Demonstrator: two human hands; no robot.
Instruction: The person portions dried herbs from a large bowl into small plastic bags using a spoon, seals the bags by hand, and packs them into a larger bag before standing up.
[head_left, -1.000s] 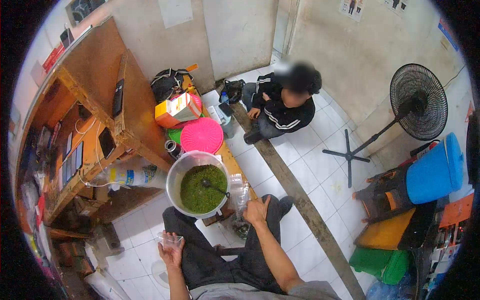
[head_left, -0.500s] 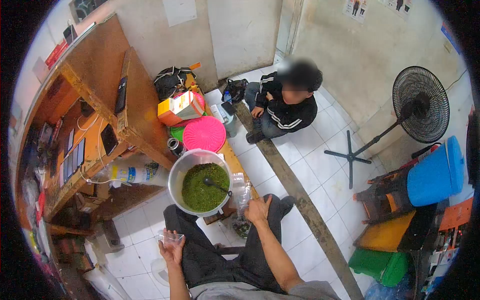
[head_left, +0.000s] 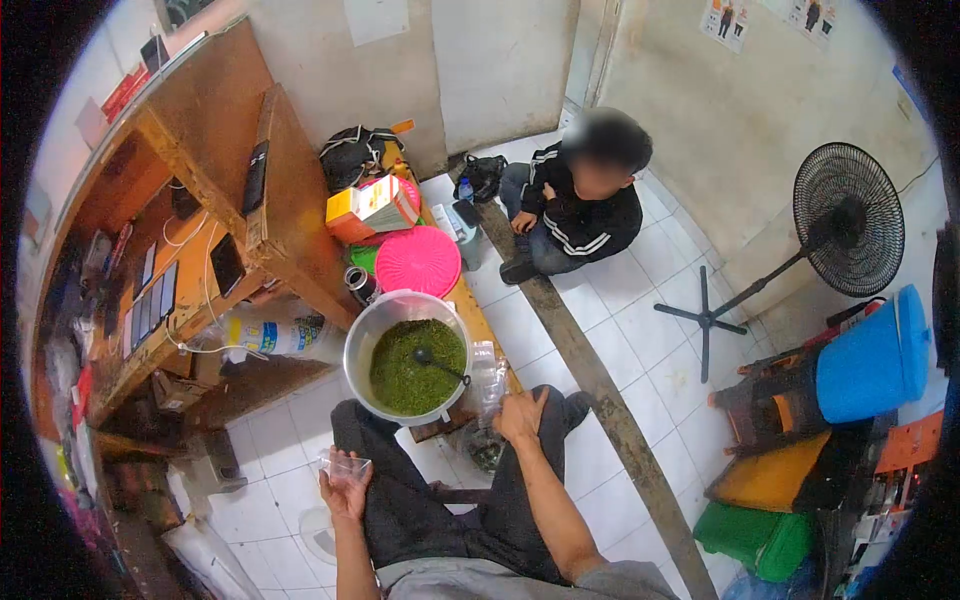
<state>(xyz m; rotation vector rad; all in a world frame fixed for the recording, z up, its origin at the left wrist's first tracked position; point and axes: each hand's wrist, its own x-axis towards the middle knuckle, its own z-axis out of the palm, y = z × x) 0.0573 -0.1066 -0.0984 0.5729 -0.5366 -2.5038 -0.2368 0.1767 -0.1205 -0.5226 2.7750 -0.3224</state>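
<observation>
My left hand (head_left: 347, 492), palm up over my left thigh, holds a small clear plastic bag (head_left: 345, 466). The bag looks flat, with its edge past my fingertips. My right hand (head_left: 521, 416) is by my right knee, thumb stretched away from the other fingers. Its fingertips are at the edge of a pile of clear plastic bags (head_left: 489, 375) on the bench; whether they touch it I cannot tell. Between my knees and the bench stands a white tub (head_left: 358, 352) of chopped green stuff (head_left: 408, 382). A black ladle (head_left: 424, 355) rests in it.
A pink lid (head_left: 418, 262), an orange-white box (head_left: 372, 212) and a dark can (head_left: 358, 281) stand behind the tub on the wooden bench (head_left: 472, 312). One person (head_left: 583, 205) sits on the floor ahead. To the right are a black fan (head_left: 847, 220) and a blue bucket (head_left: 870, 350).
The head view has shifted slightly, so the room appears a little to the right. Both hands stay nearly where they were, and the plastic bag is still in my left hand.
</observation>
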